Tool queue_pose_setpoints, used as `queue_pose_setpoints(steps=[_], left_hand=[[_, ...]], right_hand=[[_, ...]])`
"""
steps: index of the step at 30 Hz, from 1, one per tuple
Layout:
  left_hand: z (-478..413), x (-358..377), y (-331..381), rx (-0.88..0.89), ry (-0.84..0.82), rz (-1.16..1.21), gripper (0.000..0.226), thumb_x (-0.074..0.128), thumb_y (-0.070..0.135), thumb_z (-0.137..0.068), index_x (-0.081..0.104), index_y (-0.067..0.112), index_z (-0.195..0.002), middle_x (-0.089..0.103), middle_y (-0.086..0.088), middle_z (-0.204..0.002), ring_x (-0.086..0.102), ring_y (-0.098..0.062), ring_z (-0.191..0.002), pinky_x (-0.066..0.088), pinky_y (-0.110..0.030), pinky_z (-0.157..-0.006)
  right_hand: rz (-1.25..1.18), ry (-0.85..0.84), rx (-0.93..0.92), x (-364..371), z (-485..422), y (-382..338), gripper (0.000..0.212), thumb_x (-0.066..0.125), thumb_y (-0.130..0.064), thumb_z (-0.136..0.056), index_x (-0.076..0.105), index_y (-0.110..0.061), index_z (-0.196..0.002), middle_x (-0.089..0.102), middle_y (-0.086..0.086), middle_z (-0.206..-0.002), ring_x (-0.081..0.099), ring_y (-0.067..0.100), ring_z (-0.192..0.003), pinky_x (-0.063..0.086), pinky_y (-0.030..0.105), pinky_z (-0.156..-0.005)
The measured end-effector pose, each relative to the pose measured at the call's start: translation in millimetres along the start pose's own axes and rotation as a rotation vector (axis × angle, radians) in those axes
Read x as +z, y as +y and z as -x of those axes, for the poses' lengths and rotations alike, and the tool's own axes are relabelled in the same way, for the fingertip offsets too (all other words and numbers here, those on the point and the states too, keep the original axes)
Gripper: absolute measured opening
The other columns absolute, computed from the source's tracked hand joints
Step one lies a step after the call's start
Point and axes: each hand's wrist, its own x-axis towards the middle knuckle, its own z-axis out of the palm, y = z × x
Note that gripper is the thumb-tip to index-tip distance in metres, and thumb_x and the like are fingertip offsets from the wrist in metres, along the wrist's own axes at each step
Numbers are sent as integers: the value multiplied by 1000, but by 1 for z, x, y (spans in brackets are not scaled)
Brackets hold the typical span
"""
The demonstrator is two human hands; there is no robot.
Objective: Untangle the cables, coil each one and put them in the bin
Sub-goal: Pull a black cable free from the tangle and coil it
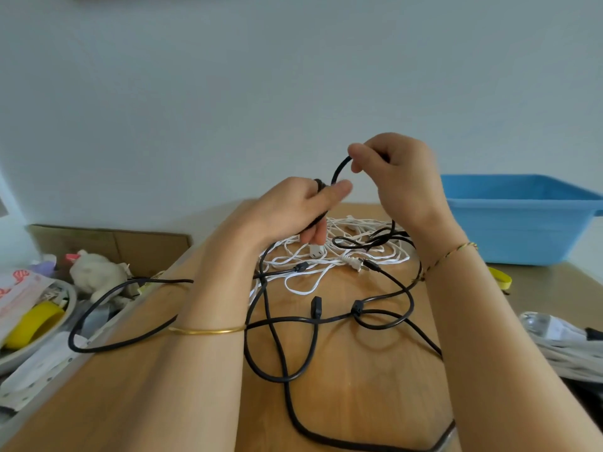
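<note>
Two hands, yours, are held close together above the wooden table (359, 396), not quite touching. Item one: your left hand (293, 207), gold bangle (208, 331) on the wrist, fingers curled round turns of the black cable (284, 370), thumb laid out toward three o'clock. Item two: your right hand (401, 181), thread bracelet (450, 254) on the wrist, at one o'clock of the left and a little higher, pinching the same black cable between thumb and forefinger; a short arc of cable runs between the two grips. Item three: the rest of the black cable, slack on the tabletop at six o'clock of your hands, crossing itself in several loops, one loop hanging past the table edge at nine o'clock, another run passing under your right forearm toward five o'clock. Item four: white cable (346, 223), a loose tangled heap on the table beneath and just beyond your hands, with black strands lying across it. Item five: blue bin (522, 230), at three o'clock, well apart from the heap; whether it holds anything cannot be told from this angle. Sundries beside the table at eight to nine o'clock: cardboard box (130, 243), pale plush toy (98, 272), bowl (73, 295) holding a yellow roll (32, 324). At four o'clock: a clear plastic bottle (548, 326) lying on its side.
</note>
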Motion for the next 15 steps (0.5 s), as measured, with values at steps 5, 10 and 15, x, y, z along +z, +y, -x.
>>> queue_pose_setpoints(steps=[5,10,15], left_hand=[[7,-4,7,38,-131,364,31,48,19,-97,67,-5,-93,51,-6,-44,34,-8,-33,44,-18,-49],[5,-12,2,0,-247,785,37,43,25,-88,69,-2,-86,36,8,-32,29,-4,-29,42,-17,-43],[-6,-25,-17,81,-562,1541,33,51,16,-88,66,-11,-100,54,2,-44,50,-7,-32,53,-23,-50]], right_hand=[[-28,46,-30,1,0,2,31,54,-32,-93,60,-17,-67,42,-9,-52,37,5,-51,29,29,-57],[-84,-82,-30,0,3,11,32,52,-31,-96,56,-20,-65,45,1,-60,42,8,-52,42,32,-57],[-211,-362,26,4,7,10,27,51,-20,-97,60,-10,-74,45,-4,-50,43,10,-43,57,45,-73]])
